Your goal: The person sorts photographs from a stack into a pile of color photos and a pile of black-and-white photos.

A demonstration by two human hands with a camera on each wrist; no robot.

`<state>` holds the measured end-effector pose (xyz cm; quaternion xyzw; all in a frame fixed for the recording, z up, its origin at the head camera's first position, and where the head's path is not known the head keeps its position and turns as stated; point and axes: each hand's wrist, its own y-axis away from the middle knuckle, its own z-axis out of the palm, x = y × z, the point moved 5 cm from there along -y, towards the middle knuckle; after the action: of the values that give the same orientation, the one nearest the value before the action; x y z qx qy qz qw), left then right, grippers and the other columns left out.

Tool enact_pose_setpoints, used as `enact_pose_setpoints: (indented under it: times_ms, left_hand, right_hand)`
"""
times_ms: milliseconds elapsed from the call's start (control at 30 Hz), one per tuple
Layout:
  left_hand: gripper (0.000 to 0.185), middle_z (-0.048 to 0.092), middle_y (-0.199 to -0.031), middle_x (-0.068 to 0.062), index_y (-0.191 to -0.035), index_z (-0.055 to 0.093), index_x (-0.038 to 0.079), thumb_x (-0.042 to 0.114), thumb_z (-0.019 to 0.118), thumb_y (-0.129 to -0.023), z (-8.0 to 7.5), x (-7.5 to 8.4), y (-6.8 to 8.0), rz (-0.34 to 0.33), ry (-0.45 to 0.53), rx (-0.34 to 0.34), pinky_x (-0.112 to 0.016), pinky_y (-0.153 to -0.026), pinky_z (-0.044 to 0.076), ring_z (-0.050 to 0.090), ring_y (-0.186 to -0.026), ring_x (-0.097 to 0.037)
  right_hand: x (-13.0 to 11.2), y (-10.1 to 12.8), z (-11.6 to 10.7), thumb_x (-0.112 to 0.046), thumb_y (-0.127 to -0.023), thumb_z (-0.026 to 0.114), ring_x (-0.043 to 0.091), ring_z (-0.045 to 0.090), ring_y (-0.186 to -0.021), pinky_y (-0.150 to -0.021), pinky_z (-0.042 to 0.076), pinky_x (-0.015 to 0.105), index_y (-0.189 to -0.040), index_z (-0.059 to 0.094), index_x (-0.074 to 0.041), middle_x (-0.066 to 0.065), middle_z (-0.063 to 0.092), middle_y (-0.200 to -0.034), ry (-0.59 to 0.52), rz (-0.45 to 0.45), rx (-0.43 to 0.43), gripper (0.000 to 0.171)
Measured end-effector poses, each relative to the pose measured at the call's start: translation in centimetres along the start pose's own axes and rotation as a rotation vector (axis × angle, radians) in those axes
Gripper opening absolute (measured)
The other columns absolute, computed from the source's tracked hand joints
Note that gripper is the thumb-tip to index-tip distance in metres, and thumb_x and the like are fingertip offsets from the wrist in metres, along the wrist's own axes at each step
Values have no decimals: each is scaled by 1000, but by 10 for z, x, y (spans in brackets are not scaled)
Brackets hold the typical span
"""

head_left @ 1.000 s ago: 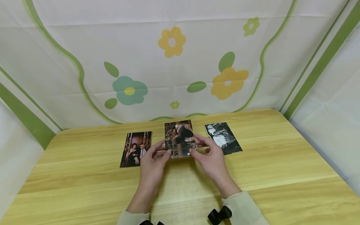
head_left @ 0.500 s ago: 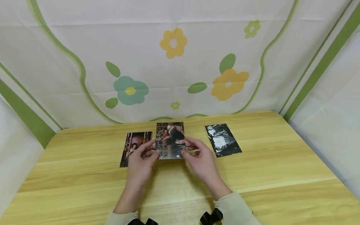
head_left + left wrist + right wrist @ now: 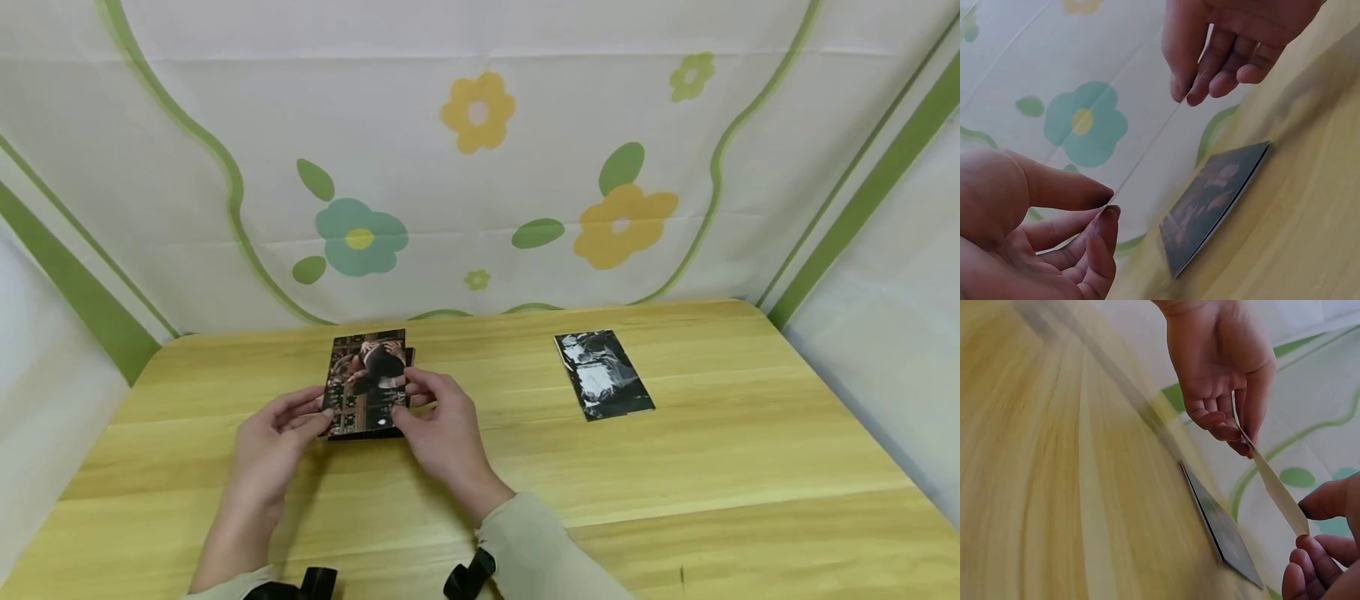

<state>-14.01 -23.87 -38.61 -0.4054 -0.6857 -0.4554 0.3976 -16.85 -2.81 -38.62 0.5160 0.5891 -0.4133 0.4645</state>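
Observation:
Between both hands is a photo card (image 3: 366, 385) with a dark picture of a figure lying sideways. My left hand (image 3: 272, 442) pinches its left edge near the bottom corner, and my right hand (image 3: 444, 425) pinches the right edge, thumbs on the front. The card hangs over the left stack of photo cards (image 3: 1213, 209), hiding most of it in the head view. Both wrist views show a gap between the held card and this stack, which lies flat. From the right wrist side the held card (image 3: 1275, 490) appears nearly edge-on, slightly bowed, its pale back showing.
To the right, a black-and-white photo card (image 3: 604, 375) lies at a slant on the wooden table (image 3: 675, 483). A white cloth (image 3: 480, 192) printed with flowers rises behind the table's back edge, with more cloth at both sides.
Both hands have carried the held photo card leftward from the middle of the table to over the left stack. That stack was in plain sight earlier. The black-and-white card stays put.

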Motion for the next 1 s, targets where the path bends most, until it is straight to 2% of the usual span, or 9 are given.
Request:
enact_pose_setpoints:
  times_ms: [133,233,467,667,833,1000]
  left_hand:
    - [56,64,-141,-3,-157,53,8,15,71,-104,-2,-1,-5,1,-28,-2,-11,-88,53,63,-99,10]
    - [54,63,-146,-9,-155,55,8,16,71,-104,0,-5,-8,-2,-87,6,-16,-84,53,62,-99,6]
    - [48,67,-137,-19,-149,60,1,12,68,-104,9,-13,-16,53,-219,40,-17,-75,51,59,-102,-10]
    - [44,67,-130,-21,-145,64,-1,10,68,-103,14,-15,-20,79,-258,87,-19,-72,48,58,-100,-17]
    - [43,62,-131,-20,-146,63,-1,9,66,-104,15,-18,-17,59,-261,101,-21,-72,47,55,-104,-22]
    - [42,61,-129,-19,-144,64,-3,8,66,-103,13,-20,-15,54,-242,130,-20,-69,48,54,-103,-21]
  right_hand:
    - [0,-1,4,-9,-95,76,20,61,-108,-85,53,23,-144,67,-11,1,68,-119,40,8,19,50]
    - [4,-3,6,-9,-94,76,16,60,-104,-86,51,25,-143,68,-9,1,68,-117,78,24,27,50]
    - [18,-6,12,-7,-91,78,14,57,-94,-82,51,28,-139,69,-4,3,67,-109,207,39,42,49]
    - [20,-6,15,-12,-91,77,14,54,-97,-79,48,28,-138,70,-6,1,65,-110,349,34,65,48]
    - [22,-5,18,-14,-93,77,12,53,-97,-80,48,26,-138,70,-7,0,64,-111,358,31,58,46]
    - [22,-4,18,-14,-94,77,11,52,-95,-80,48,26,-138,70,-7,0,63,-111,352,30,46,46]
